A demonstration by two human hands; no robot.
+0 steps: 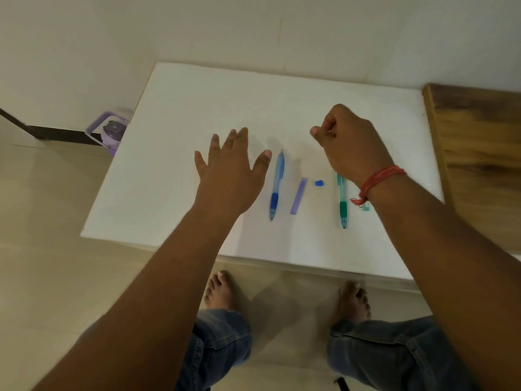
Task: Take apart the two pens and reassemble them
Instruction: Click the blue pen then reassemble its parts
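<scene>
A blue pen lies lengthwise on the white table, tip toward me. To its right lie a pale purple tube and a small blue cap piece. Further right lies a green pen, and a small green part shows beside my right wrist. My left hand hovers flat with its fingers spread, just left of the blue pen. My right hand is above the table with curled fingers; nothing shows in it.
A wooden surface adjoins the table on the right. A purple bottle in a holder stands on the floor by the table's left edge. My bare feet and jeans-clad knees are below the near edge.
</scene>
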